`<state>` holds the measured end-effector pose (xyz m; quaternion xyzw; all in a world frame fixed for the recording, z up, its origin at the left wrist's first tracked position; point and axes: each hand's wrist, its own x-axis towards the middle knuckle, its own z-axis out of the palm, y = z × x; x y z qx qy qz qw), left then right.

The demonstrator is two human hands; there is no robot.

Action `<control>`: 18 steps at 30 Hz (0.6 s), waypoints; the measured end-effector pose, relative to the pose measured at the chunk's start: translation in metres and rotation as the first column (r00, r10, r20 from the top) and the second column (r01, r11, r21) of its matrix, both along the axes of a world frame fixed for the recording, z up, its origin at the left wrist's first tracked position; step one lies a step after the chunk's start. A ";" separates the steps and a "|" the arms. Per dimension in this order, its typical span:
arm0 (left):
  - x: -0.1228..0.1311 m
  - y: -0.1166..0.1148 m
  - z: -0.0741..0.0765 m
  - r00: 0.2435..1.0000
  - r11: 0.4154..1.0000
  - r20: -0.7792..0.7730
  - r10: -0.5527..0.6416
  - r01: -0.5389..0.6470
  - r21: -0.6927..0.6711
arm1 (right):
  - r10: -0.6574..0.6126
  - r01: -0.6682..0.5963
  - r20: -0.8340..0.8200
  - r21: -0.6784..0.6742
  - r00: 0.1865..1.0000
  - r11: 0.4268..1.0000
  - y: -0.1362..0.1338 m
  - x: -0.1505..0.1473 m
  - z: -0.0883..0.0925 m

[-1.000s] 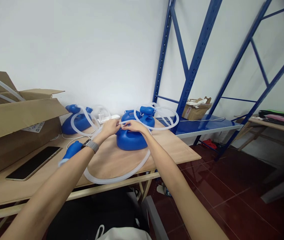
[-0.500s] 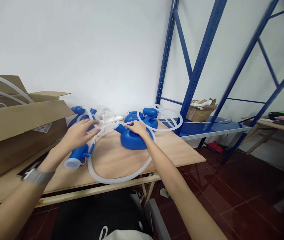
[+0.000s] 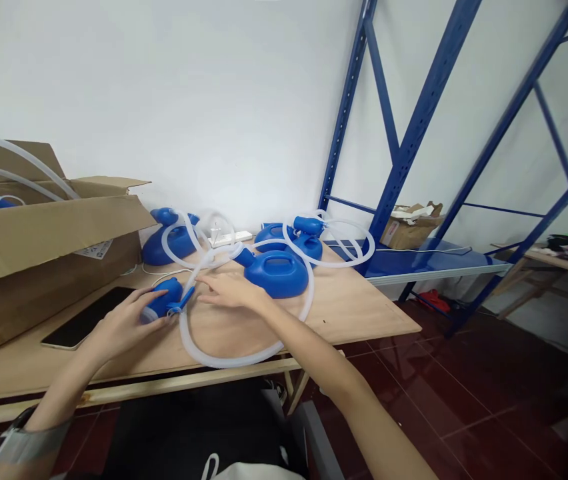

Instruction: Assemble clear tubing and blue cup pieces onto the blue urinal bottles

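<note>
My left hand (image 3: 127,323) is closed around a blue funnel-shaped urinal head (image 3: 165,293) lying on the table, fingers over its top and thumb along its near side. A blue clip strap (image 3: 184,301) sticks out at its right. To the right, my right hand (image 3: 227,291) is open with fingers stretched toward the clear hose (image 3: 199,270) and the strap; whether it touches either I cannot tell. Behind it stands a blue urinal bottle (image 3: 279,283) with a moulded handle and angled neck. The hose (image 3: 234,362) loops over the table's front edge.
An open cardboard box (image 3: 54,267) with hoses stands at left, a black phone (image 3: 87,317) beside it. More blue urinal bottles (image 3: 167,247) with coiled hoses and a white power strip (image 3: 231,238) lie along the wall. A blue metal rack (image 3: 391,153) rises at right.
My left hand has come down onto the urinal head and closed on it. My right hand has left the bottle, moving left and nearer. The phone is uncovered, and the view has shifted slightly.
</note>
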<state>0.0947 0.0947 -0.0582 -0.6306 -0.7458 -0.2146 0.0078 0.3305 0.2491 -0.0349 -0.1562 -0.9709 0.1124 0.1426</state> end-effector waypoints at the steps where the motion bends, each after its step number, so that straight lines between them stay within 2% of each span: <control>1: -0.002 -0.002 0.002 1.000 0.999 -0.002 0.023 -0.023 0.032 | 0.011 -0.009 0.024 -0.095 1.000 0.995 -0.001 -0.006 -0.004; 4: -0.008 -0.009 0.013 0.997 0.977 0.010 0.080 -0.081 0.196 | 0.050 -0.028 0.076 -0.271 0.996 0.962 -0.003 -0.016 -0.019; 7: -0.013 -0.017 0.024 0.990 0.942 0.081 0.115 -0.135 0.309 | 0.046 -0.017 0.087 -0.307 0.995 0.952 -0.006 -0.019 -0.030; 11: -0.016 -0.019 0.032 0.959 0.921 0.202 0.198 -0.253 0.297 | 0.143 -0.117 0.102 -0.225 0.984 0.967 -0.008 -0.023 -0.037; 14: -0.014 -0.018 0.034 0.947 0.933 0.247 0.205 -0.266 0.243 | 0.179 -0.161 0.085 -0.183 0.980 0.970 -0.005 -0.027 -0.041; 18: -0.013 -0.015 0.033 0.955 0.938 0.227 0.193 -0.247 0.245 | 0.164 -0.152 0.039 -0.206 0.986 0.967 -0.001 -0.034 -0.049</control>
